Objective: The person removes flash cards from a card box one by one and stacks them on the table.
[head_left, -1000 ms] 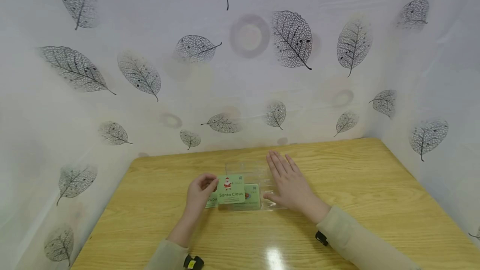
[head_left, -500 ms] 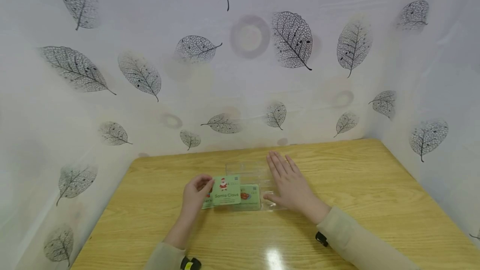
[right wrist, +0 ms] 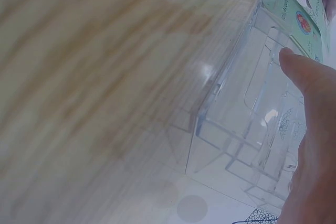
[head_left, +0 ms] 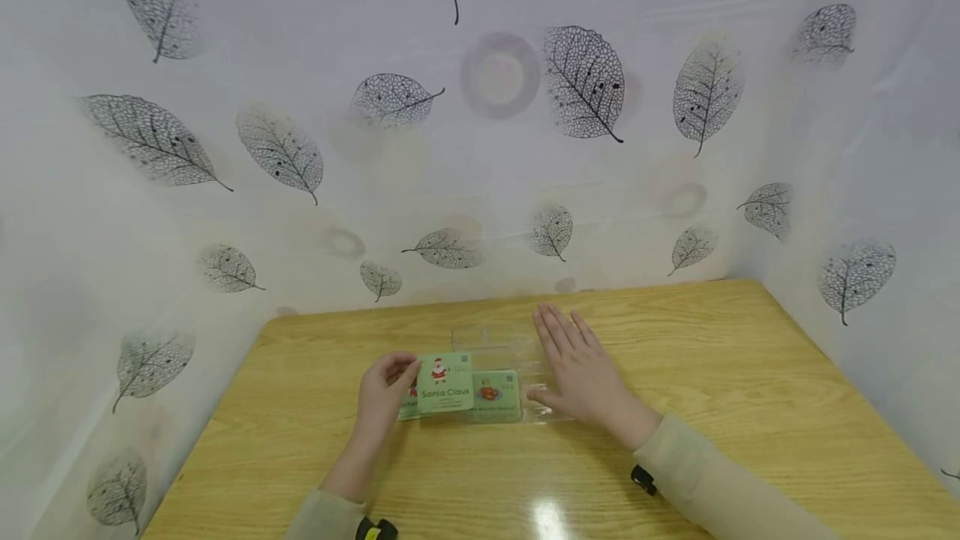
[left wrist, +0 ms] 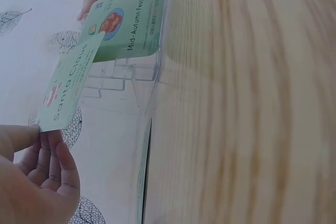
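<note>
My left hand [head_left: 381,394] pinches the corner of a green Santa Claus card [head_left: 445,383] between thumb and fingers. Raised and tilted, the card shows its printed side in the left wrist view. Behind it a Mid-Autumn Festival card [left wrist: 123,24] sits at the left end of a clear plastic tiered holder [right wrist: 226,140]. Partly hidden under the left hand and the Santa card is another green card [head_left: 410,407], lying on the table. My right hand [head_left: 588,373] rests flat on the right part of the holder, fingers straight, thumb [right wrist: 296,64] spread out over it.
The wooden table [head_left: 712,357] reaches back to a white curtain [head_left: 495,165] printed with dark leaves, which also hangs at both sides. Black bands [head_left: 642,477] are worn on both wrists.
My left hand has moved to the left with the Santa Claus card, uncovering more of the Mid-Autumn Festival card. The right hand has stayed in place on the holder.
</note>
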### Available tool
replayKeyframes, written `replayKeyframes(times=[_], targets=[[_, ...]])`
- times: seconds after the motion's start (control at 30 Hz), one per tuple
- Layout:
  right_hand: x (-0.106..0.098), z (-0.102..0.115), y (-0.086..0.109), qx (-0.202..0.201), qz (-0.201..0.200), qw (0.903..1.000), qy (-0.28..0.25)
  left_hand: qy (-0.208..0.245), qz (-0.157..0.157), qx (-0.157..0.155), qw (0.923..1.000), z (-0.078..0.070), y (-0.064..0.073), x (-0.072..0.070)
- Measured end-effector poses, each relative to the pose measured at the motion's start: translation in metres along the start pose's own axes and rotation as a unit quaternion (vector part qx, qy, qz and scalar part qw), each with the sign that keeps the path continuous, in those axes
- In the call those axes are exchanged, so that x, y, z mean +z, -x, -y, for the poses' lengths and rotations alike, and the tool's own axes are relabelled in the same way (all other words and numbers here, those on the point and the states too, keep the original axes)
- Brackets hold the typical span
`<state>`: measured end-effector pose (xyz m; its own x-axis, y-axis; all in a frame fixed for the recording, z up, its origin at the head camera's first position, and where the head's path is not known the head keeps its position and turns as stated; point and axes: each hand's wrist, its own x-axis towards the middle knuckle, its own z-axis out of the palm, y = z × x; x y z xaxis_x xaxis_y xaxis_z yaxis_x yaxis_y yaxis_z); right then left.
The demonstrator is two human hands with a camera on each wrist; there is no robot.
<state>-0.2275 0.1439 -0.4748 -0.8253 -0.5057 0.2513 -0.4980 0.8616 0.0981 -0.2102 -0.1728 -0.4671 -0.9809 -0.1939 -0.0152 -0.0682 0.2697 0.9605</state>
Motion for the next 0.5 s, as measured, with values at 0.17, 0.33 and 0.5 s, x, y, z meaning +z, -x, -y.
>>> replayKeyframes(times=[0.17,0.33,0.5], targets=[[0.001,0.000,0.000,-0.002,-0.001,1.0000,0.008,0.006,-0.003,-0.004,1.0000,0.001,0.000,-0.003],[0.001,0.000,0.001,-0.003,0.001,0.9999,0.014,0.006,-0.008,-0.006,0.9999,0.002,-0.001,-0.007],[0.002,-0.001,0.001,-0.002,-0.002,0.9999,0.016,-0.002,-0.010,-0.007,0.9999,0.002,-0.001,-0.012]])
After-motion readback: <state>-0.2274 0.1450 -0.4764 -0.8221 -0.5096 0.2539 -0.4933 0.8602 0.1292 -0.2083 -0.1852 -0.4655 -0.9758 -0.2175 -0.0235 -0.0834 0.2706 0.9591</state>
